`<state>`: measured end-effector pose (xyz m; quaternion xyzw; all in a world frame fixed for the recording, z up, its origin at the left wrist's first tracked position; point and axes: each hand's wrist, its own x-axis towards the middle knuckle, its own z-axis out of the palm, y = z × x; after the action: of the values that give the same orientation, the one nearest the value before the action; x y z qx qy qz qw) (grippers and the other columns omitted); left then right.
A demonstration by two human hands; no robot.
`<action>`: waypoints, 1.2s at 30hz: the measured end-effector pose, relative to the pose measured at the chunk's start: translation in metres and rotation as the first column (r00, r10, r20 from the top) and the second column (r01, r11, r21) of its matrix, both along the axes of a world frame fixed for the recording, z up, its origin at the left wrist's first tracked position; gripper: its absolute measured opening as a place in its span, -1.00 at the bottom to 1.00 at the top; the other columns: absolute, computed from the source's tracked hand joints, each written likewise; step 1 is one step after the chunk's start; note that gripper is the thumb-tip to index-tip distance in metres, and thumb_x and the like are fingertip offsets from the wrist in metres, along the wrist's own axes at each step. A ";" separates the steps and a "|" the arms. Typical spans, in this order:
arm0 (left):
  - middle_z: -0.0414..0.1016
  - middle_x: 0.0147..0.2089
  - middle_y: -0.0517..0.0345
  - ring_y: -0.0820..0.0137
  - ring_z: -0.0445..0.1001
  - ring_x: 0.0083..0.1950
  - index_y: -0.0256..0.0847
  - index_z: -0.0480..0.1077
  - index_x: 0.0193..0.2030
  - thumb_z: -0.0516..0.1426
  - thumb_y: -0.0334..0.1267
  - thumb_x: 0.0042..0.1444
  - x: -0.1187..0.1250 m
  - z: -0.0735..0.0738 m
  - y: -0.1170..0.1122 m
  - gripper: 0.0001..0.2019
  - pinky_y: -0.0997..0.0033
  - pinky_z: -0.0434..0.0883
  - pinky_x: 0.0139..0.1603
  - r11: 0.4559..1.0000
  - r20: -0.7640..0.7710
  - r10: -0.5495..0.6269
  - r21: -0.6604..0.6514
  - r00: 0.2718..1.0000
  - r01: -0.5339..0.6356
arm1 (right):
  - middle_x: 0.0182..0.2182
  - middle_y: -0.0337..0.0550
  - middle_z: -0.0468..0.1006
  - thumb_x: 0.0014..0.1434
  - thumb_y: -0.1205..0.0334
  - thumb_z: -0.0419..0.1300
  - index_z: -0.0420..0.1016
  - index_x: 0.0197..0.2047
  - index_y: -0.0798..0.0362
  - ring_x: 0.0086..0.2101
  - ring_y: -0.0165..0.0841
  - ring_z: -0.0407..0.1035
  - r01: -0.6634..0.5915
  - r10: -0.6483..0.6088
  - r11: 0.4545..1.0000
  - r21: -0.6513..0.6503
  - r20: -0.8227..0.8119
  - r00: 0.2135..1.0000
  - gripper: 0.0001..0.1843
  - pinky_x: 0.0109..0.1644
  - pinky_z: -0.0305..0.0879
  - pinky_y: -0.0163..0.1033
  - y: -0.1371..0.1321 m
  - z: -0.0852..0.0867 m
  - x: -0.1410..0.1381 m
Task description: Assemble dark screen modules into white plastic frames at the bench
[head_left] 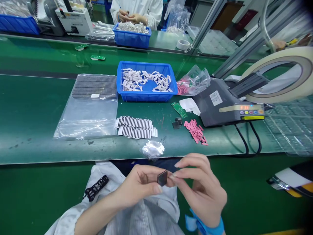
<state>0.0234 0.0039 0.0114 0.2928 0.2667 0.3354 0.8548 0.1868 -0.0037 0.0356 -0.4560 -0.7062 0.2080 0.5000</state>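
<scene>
My left hand [139, 186] and my right hand [202, 186] meet over my lap, below the table's front edge. Both pinch one small dark square part [162, 178] between thumb and fingertips. On the green table just above lie a crumpled scrap of clear film [153, 149], rows of small dark parts on white strips [137, 127], a heap of pink strips [196, 131], two loose dark parts [177, 123] and a small green circuit board [179, 109].
A blue bin of white plastic pieces [146, 81] stands mid-table, beside a clear bag with dark parts [90, 104]. A grey tape dispenser [225, 104] with a large tape roll [281, 73] is at the right. Another person's hands [129, 16] work behind a second blue bin [132, 34].
</scene>
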 end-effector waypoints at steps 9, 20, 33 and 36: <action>0.62 -0.15 0.07 0.22 0.57 -0.09 -0.06 0.51 -0.07 0.29 -0.07 -0.07 -0.007 0.005 0.001 -0.62 0.19 0.46 0.02 0.973 -0.244 0.051 0.230 0.968 0.007 | -0.45 -0.24 0.45 0.05 0.48 0.26 0.50 -0.33 -0.02 -0.34 -0.33 0.28 0.037 -0.043 0.998 0.046 0.143 0.989 -0.81 -0.31 0.27 -0.13 0.005 -0.001 0.004; 0.61 -0.12 0.08 0.23 0.57 -0.08 -0.06 0.50 -0.07 0.28 -0.14 -0.02 -0.006 0.009 0.003 -0.67 0.26 0.46 0.02 0.944 -0.317 0.089 0.329 0.944 0.021 | -0.46 -0.23 0.44 0.07 0.45 0.25 0.51 -0.34 -0.02 -0.35 -0.33 0.28 0.010 -0.012 1.000 0.021 0.097 0.995 -0.84 -0.30 0.25 -0.13 0.006 -0.002 0.007; 0.61 -0.12 0.08 0.28 0.58 -0.13 -0.02 0.50 -0.07 0.28 -0.17 -0.02 -0.004 0.009 0.000 -0.68 0.32 0.47 -0.06 0.896 -0.376 0.188 0.444 0.908 -0.001 | -0.43 -0.21 0.44 0.09 0.46 0.22 0.49 -0.33 -0.01 -0.31 -0.31 0.27 -0.013 0.013 1.000 0.000 0.048 0.999 -0.84 -0.30 0.26 -0.14 0.003 -0.011 0.007; 0.61 -0.13 0.07 0.27 0.58 -0.13 -0.02 0.50 -0.07 0.28 -0.16 -0.03 -0.004 0.009 -0.001 -0.67 0.33 0.47 -0.07 0.906 -0.371 0.180 0.424 0.911 -0.006 | -0.42 -0.21 0.43 0.08 0.48 0.23 0.49 -0.32 -0.01 -0.31 -0.31 0.27 -0.002 0.000 0.999 0.043 0.048 0.999 -0.83 -0.31 0.26 -0.14 0.004 -0.011 0.006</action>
<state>0.0190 0.0034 0.0208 0.5161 0.3734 0.3582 0.6826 0.1931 -0.0001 0.0243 -0.4497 -0.7225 0.1817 0.4927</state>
